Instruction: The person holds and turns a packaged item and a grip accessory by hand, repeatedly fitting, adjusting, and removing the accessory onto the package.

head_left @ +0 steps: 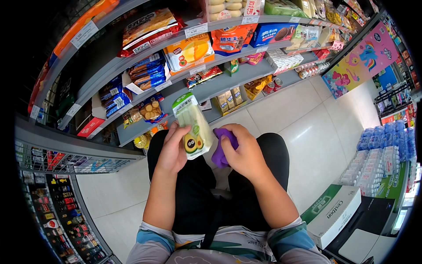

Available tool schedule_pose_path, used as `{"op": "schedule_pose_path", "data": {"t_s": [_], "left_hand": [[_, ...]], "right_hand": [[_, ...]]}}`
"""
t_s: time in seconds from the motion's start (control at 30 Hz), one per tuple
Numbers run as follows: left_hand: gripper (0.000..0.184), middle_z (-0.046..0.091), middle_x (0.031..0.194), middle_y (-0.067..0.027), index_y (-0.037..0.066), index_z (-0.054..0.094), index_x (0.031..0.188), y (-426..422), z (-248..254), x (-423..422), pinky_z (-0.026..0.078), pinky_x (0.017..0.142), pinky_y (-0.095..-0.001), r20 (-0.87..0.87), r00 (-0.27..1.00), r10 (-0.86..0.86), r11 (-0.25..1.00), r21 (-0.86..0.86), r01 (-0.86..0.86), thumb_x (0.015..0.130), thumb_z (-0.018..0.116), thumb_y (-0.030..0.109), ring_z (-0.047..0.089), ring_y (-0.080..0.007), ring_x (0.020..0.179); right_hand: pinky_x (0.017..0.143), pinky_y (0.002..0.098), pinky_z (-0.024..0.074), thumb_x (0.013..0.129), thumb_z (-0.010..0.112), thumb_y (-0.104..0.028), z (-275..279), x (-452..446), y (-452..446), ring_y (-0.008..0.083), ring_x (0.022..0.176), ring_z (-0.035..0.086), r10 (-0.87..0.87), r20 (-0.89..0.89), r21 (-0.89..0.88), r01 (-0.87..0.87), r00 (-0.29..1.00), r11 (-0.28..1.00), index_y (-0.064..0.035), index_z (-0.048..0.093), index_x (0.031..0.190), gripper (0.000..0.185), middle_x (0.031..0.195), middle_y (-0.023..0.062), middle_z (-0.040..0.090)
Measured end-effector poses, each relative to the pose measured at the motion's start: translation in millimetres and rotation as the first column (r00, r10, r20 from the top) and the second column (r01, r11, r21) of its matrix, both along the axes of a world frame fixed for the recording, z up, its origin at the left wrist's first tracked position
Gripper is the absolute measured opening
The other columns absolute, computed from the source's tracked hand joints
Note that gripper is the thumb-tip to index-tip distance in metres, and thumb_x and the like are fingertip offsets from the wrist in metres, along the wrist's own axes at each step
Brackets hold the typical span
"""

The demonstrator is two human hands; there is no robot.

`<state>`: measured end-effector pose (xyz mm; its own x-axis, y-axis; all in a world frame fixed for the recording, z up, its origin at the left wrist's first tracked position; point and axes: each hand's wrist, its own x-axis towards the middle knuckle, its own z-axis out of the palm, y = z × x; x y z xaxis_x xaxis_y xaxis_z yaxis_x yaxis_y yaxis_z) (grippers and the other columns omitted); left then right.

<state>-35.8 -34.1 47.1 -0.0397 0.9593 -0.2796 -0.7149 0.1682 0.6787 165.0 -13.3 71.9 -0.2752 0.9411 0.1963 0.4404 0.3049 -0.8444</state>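
My left hand is closed on a green and white snack packet with an avocado picture on its lower part. The packet is held upright and slightly tilted in front of the shelves. In my right hand a crumpled purple cloth is gripped, close to the packet's right edge. Whether the cloth touches the packet, I cannot tell. Both hands are above my knees, in front of the lower shelves.
Curved grey shelves with packaged snacks stand ahead. A blue cookie box and an orange-yellow packet lie on them. A Cestbon carton and shrink-wrapped water bottles are on the right. A drinks rack stands at left.
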Motion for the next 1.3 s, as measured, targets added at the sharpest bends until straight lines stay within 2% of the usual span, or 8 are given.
{"op": "schedule_pose_path", "data": {"t_s": [0.1,0.17,0.23,0.37,0.43,0.57,0.87,1.3], "left_hand": [[0.041,0.061,0.126,-0.0090,0.004,0.046,0.135,3,-4,-3,0.051,0.098,-0.0363,0.021,0.998,0.051,0.998,0.020,-0.052,0.098,0.061,0.013,0.062,-0.0211,0.117],[0.041,0.060,0.127,-0.0085,0.005,0.046,0.136,4,-5,-4,0.050,0.100,-0.0372,0.065,0.997,0.038,0.998,0.039,-0.041,0.098,0.061,0.012,0.061,-0.0216,0.119],[0.044,0.061,0.132,-0.0226,-0.004,0.045,0.140,3,-4,-5,0.049,0.105,-0.0411,-0.022,1.000,0.003,0.998,0.058,-0.002,0.102,0.054,0.017,0.060,-0.0288,0.125],[0.045,0.059,0.134,-0.0226,-0.003,0.043,0.141,2,-4,-3,0.050,0.105,-0.0417,-0.071,0.998,-0.002,0.998,0.059,0.006,0.103,0.054,0.017,0.060,-0.0296,0.125],[0.051,0.058,0.135,-0.0092,0.007,0.038,0.143,2,-9,-3,0.048,0.103,-0.0380,-0.076,0.997,0.024,0.997,0.072,-0.019,0.099,0.064,0.012,0.058,-0.0212,0.124],[0.056,0.054,0.139,-0.0101,0.006,0.033,0.146,0,-11,-1,0.046,0.105,-0.0382,-0.134,0.990,0.044,0.993,0.115,-0.029,0.099,0.064,0.011,0.055,-0.0209,0.128],[0.072,0.047,0.145,-0.0123,0.009,0.022,0.151,-1,-11,4,0.040,0.111,-0.0384,-0.230,0.969,0.086,0.986,0.159,-0.050,0.096,0.068,0.007,0.049,-0.0204,0.133],[0.068,0.053,0.140,-0.0199,0.007,0.019,0.154,-8,-6,4,0.041,0.107,-0.0352,-0.309,0.949,0.060,0.962,0.273,0.028,0.100,0.060,0.009,0.053,-0.0219,0.129]], "right_hand": [[0.081,0.0372,0.0537,0.092,0.061,-0.015,4,2,2,0.0335,0.089,0.069,-0.035,-0.138,-0.233,0.002,0.990,0.972,0.0011,0.064,0.111,0.025,0.102,0.0182,0.068],[0.080,0.0343,0.0531,0.094,0.060,-0.016,8,3,3,0.0250,0.090,0.068,-0.005,-0.205,-0.369,-0.073,0.979,0.926,0.0023,0.063,0.113,0.026,0.101,0.0176,0.069],[0.081,0.0331,0.0525,0.095,0.059,-0.015,4,2,2,0.0216,0.092,0.067,-0.012,-0.270,-0.418,-0.107,0.963,0.902,0.0020,0.062,0.115,0.027,0.102,0.0164,0.068],[0.086,0.0298,0.0504,0.097,0.057,-0.016,-15,-4,1,0.0153,0.097,0.063,-0.080,-0.482,-0.478,-0.186,0.872,0.858,0.0011,0.061,0.121,0.030,0.107,0.0120,0.067],[0.087,0.0289,0.0497,0.098,0.055,-0.017,-12,-3,1,0.0150,0.097,0.062,-0.104,-0.479,-0.518,-0.185,0.871,0.835,0.0011,0.060,0.122,0.031,0.108,0.0112,0.067],[0.089,0.0258,0.0474,0.100,0.050,-0.019,-12,-2,4,0.0139,0.098,0.060,-0.178,-0.493,-0.626,-0.205,0.852,0.753,0.0015,0.059,0.126,0.034,0.109,0.0079,0.064],[0.071,0.0256,0.0496,0.101,0.062,-0.046,-7,-9,-1,0.0098,0.077,0.060,-0.016,-0.327,-0.525,-0.168,0.945,0.835,0.0024,0.064,0.105,0.048,0.086,0.0047,0.067],[0.068,0.0238,0.0467,0.103,0.059,-0.038,-3,-7,-2,0.0066,0.075,0.056,0.050,-0.273,-0.504,-0.187,0.961,0.843,0.0011,0.067,0.102,0.040,0.082,0.0013,0.064]]}}
